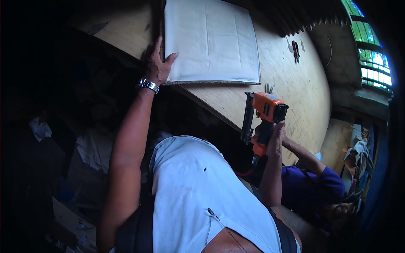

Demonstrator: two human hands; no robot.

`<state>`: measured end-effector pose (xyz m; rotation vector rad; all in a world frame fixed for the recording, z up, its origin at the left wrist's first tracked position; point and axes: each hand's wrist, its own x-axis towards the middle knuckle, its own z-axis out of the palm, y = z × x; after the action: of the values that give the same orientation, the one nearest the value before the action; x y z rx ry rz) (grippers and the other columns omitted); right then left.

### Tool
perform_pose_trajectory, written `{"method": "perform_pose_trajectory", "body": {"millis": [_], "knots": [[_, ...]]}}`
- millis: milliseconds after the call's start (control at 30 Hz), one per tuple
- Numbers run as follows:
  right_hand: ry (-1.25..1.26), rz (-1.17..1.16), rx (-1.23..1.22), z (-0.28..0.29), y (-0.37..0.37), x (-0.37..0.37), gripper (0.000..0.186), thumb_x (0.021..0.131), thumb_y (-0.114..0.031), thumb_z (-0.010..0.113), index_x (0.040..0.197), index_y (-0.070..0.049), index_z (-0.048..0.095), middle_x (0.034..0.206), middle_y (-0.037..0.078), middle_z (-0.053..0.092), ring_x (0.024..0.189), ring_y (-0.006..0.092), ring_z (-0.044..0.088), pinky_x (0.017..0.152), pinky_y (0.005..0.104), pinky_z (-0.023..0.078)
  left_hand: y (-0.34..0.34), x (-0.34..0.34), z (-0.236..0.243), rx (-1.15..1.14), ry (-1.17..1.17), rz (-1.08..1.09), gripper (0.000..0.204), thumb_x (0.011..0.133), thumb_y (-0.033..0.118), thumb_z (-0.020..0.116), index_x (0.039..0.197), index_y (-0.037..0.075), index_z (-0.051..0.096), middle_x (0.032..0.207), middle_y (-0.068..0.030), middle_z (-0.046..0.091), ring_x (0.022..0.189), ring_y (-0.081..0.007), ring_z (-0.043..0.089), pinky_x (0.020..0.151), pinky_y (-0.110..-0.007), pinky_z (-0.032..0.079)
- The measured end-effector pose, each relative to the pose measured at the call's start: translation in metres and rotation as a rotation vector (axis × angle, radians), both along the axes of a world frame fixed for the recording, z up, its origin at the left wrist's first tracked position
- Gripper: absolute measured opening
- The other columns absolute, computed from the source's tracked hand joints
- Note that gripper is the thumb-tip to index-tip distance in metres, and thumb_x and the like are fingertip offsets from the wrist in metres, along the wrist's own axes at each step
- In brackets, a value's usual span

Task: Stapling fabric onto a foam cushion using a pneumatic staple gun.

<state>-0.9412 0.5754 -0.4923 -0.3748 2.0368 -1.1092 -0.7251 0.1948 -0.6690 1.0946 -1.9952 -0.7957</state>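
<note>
One white panel (211,42) lies ahead: our spread left hand (158,68) touches its left edge; our right hand (277,134), apart, grips an orange staple gun (266,105).

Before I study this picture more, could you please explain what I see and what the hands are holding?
There is no robot here: a person works with bare hands. The left of two wide fisheye cameras on the head looks down, so straight edges look bent.

The left hand, below a watch, touches the near left corner of a pale panel on a wooden table. The right hand holds an orange-and-black fastening gun by its handle. A pliers-like tool lies farther away. At right is another person in purple.
</note>
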Motion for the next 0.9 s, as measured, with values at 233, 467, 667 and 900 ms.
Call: {"method": "perform_pose_trajectory", "body": {"millis": [233, 467, 667, 900], "knots": [[-0.108, 0.067, -0.124, -0.024, -0.038, 0.012, 0.091, 0.092, -0.086, 0.029, 0.113, -0.002, 0.059, 0.074, 0.008, 0.065, 0.064, 0.0178, 0.067, 0.061, 0.0324, 0.056, 0.002, 0.008, 0.008, 0.182, 0.128, -0.068, 0.084, 0.091, 0.043, 0.074, 0.154, 0.001, 0.039, 0.146, -0.0277, 0.053, 0.135, -0.0369, 0.053, 0.113, -0.045, 0.042], [-0.007, 0.186, -0.033, -0.034, -0.078, 0.003, 0.097, 0.091, -0.088, 0.026, 0.113, 0.000, 0.062, 0.072, 0.007, 0.066, 0.064, 0.0164, 0.066, 0.062, 0.0311, 0.055, 0.002, 0.008, 0.001, 0.155, 0.158, -0.064, 0.080, 0.092, 0.040, 0.074, 0.153, 0.002, 0.039, 0.148, -0.0290, 0.051, 0.138, -0.0412, 0.049, 0.116, -0.046, 0.039], [0.024, 0.248, 0.099, -0.019, -0.088, 0.001, 0.103, 0.090, -0.089, 0.022, 0.119, 0.001, 0.062, 0.072, 0.008, 0.067, 0.065, 0.0168, 0.067, 0.063, 0.0318, 0.055, 0.004, 0.006, 0.001, 0.164, 0.211, -0.073, 0.079, 0.094, 0.039, 0.072, 0.155, 0.002, 0.037, 0.147, -0.0275, 0.053, 0.136, -0.0408, 0.051, 0.114, -0.046, 0.040], [0.031, 0.323, 0.046, -0.027, -0.104, 0.039, 0.107, 0.087, -0.093, 0.020, 0.112, 0.002, 0.064, 0.073, 0.010, 0.068, 0.067, 0.0181, 0.068, 0.065, 0.0331, 0.055, 0.001, 0.005, -0.007, 0.063, 0.152, -0.044, 0.076, 0.094, 0.038, 0.071, 0.154, 0.004, 0.040, 0.146, -0.0252, 0.054, 0.134, -0.0404, 0.052, 0.113, -0.046, 0.041]]}}
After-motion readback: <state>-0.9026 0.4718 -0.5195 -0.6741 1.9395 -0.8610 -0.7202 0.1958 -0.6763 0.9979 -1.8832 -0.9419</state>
